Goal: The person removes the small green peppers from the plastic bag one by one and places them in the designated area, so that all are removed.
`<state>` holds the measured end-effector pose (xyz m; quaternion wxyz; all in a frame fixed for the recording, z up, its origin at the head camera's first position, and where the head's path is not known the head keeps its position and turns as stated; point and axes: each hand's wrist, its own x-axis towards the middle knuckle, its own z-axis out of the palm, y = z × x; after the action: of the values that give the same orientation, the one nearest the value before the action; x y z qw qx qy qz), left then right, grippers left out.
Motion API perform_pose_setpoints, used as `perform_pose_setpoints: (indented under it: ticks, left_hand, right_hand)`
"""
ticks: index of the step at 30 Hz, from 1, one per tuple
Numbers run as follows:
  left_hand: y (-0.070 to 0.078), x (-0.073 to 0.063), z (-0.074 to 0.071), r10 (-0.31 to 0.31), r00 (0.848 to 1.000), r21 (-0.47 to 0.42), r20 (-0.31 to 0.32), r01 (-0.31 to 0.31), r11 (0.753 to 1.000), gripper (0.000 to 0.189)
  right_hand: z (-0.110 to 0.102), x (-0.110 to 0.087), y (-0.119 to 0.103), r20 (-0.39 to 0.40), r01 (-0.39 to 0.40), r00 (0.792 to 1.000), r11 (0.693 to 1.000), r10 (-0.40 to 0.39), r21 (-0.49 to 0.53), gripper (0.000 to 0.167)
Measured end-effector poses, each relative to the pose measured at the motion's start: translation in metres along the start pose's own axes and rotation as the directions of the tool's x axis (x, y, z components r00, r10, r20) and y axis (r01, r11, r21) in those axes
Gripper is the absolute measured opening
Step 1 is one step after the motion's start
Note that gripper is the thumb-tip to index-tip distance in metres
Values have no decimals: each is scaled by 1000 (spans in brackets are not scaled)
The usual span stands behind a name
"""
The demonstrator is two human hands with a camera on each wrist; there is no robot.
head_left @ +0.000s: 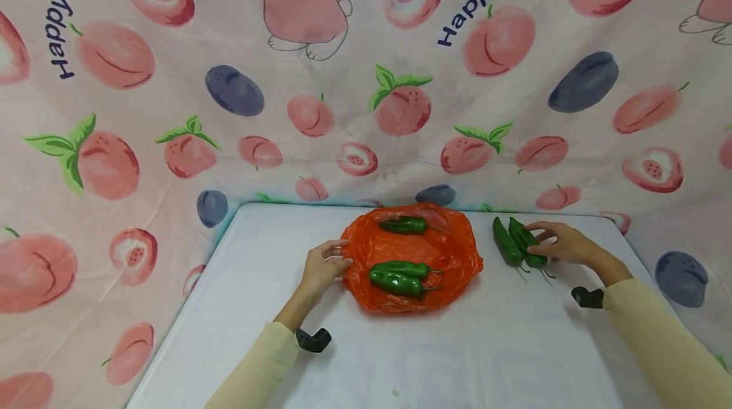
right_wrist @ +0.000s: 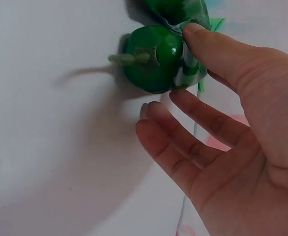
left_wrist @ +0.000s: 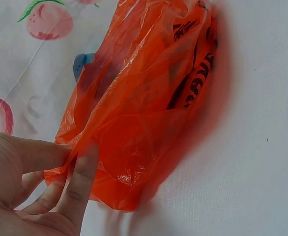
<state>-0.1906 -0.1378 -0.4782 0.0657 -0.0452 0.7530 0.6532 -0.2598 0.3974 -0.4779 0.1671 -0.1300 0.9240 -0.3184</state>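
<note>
An orange-red plastic bag (head_left: 414,248) lies spread on the white table with its mouth up. Inside it are three green peppers, one pepper (head_left: 404,225) at the back and two side by side, the front one (head_left: 396,283) shiny. My left hand (head_left: 319,269) pinches the bag's left rim between thumb and fingers; black print shows on the bag (left_wrist: 134,108) in the left wrist view. Right of the bag lie two more green peppers, the left one (head_left: 506,241) untouched. With thumb and index finger my right hand (head_left: 569,245) grips the right-hand pepper (right_wrist: 149,61), its stem towards the camera.
The white table (head_left: 320,364) reaches back to a fruit-printed cloth (head_left: 343,91) that hangs behind and at both sides. A black wrist device (head_left: 313,340) sits under the left wrist, another black device (head_left: 587,297) under the right.
</note>
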Motion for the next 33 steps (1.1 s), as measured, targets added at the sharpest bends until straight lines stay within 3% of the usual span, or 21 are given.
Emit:
perform_pose_setpoints:
  ticks: [6,14,27,33]
  left_hand:
    - [-25,16,-1,-6,1000,-2,-23,6,1000,42]
    - [-22,15,0,-9,1000,-8,-18,9,1000,43]
    - [-22,14,-2,-4,1000,1,-14,4,1000,42]
    - [-20,14,-2,4,1000,-16,-12,-4,1000,42]
  right_hand:
    - [-7,-4,-2,23,-18,1000,998,19,-62,67]
    - [-14,-9,-10,-4,-5,1000,984,5,-176,65]
    - [-16,-16,-35,-36,46,998,976,-55,-212,67]
    - [-16,-19,-48,-61,109,990,968,-126,-225,64]
